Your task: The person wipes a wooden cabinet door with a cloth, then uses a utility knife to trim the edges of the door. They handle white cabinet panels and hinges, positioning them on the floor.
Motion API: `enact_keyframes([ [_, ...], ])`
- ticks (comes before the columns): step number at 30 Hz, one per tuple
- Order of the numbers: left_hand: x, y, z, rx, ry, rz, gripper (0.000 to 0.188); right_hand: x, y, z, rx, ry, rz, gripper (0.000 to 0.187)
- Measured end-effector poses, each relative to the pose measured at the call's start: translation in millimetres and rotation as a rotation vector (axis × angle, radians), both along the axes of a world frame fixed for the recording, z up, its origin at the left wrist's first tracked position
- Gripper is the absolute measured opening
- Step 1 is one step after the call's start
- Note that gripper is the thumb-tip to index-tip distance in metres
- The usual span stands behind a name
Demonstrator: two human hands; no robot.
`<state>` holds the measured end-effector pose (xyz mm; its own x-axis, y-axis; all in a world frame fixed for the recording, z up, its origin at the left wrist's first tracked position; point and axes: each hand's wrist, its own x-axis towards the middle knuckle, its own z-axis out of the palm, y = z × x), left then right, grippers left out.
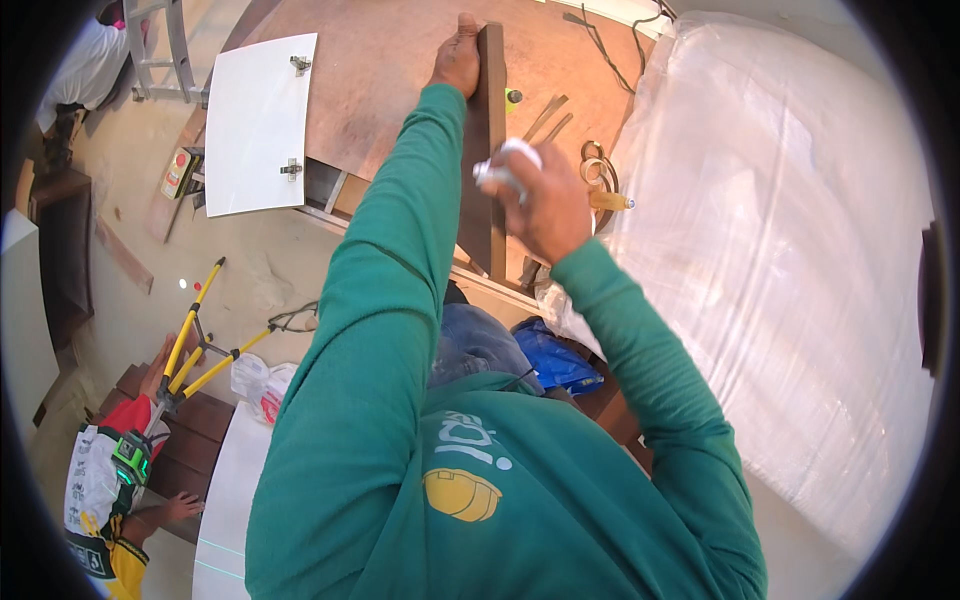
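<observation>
- Dark brown wooden strip (490, 140) lies lengthwise on the reddish-brown plywood worktop (380, 70), running away from the person; its far end sits under the left hand, its near end reaches the worktop's front edge.
- Left hand (457, 58) presses down on the far end of the strip, fingers curled over its edge, pinning it.
- Right hand (545, 205) is clenched around a small white tube-like object (508, 167), its tip held just beside the strip's right edge near mid-length; whether it is an adhesive tube or a marker cannot be told.
- Step in hand, as judged: applying or marking along the strip while it is held steady. The next move calls for steady downward hold with the left hand and a straight pass of the tip along the edge.
- Strip appearance: long, narrow, straight, flat-faced, uniformly dark, no visible fittings.
- Beside the right hand: looped rings of light edge banding (596, 165) and a yellow-handled tool (612, 201).
- Further out: a white cabinet door with two hinges (258, 120) at the worktop's left, plastic-wrapped bulk (800, 250) at right, a yellow tripod (195, 350) on the floor.
</observation>
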<state>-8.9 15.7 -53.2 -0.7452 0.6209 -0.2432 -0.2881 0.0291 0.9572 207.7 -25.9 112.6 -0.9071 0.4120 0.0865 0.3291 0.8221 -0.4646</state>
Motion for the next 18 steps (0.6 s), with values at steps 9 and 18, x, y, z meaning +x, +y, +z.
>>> enact_keyframes([
  [9, -5, 2, 7, -0.094, -0.001, -0.048, 0.094, 110, -58, 48, -0.243, -0.232, 0.115, 0.027],
  [18, -30, -12, -27, -0.313, 0.316, -0.15, 0.09, -50, 56, 31, -0.193, -0.528, 0.001, 0.066],
])
